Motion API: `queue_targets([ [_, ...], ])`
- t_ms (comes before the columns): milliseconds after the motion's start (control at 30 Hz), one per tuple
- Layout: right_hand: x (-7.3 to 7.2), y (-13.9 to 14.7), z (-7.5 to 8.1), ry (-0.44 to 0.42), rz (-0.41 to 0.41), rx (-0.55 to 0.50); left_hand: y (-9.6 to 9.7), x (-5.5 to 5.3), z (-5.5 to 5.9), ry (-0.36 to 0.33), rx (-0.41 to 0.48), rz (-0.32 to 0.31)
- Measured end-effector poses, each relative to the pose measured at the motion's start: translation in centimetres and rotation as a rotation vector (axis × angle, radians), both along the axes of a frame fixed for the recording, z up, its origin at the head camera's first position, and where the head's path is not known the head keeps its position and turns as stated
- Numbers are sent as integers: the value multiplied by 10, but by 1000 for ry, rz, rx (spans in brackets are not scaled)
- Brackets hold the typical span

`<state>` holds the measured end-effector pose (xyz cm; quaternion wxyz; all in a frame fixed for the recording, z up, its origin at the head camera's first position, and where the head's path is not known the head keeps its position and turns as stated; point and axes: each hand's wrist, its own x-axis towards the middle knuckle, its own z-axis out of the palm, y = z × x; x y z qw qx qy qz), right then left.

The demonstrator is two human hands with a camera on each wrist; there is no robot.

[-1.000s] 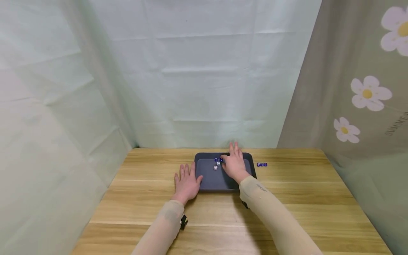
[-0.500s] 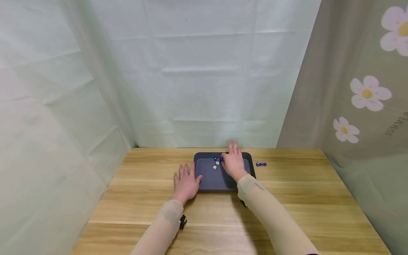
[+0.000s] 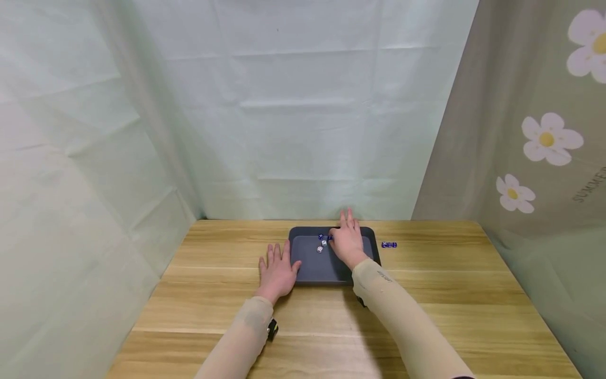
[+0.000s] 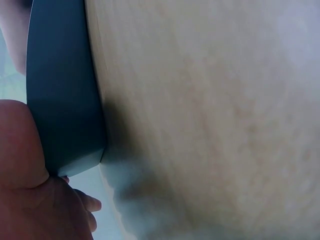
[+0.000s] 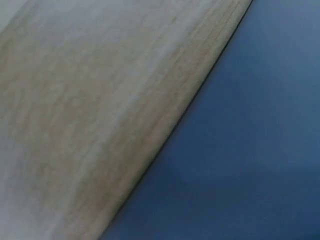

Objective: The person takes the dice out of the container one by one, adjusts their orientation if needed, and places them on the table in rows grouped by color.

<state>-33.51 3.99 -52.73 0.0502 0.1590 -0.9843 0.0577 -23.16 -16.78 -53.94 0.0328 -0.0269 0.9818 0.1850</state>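
Tabletop: wood-grained.
Tray: dark, smooth, round-cornered, near the tabletop's far edge; the left wrist view adds its sheer outer wall.
Left hand: fingers straight, spread, thumb at the tray's left edge.
Right hand: pinches a blue die by the tray's far edge.
Nearby cubes: two white dice, another blue die.
Tabletop, right: blue dice row.

A wood-grained table spreads beneath the grip. Beyond it hangs a creased pale sheet; to its right, a greyish cloth printed with white flowers.
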Motion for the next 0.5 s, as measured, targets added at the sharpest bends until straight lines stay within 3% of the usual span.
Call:
queue_targets([
  [500, -1, 0, 0, -8, -6, 24, 2, 0, 2, 9, 6, -7],
])
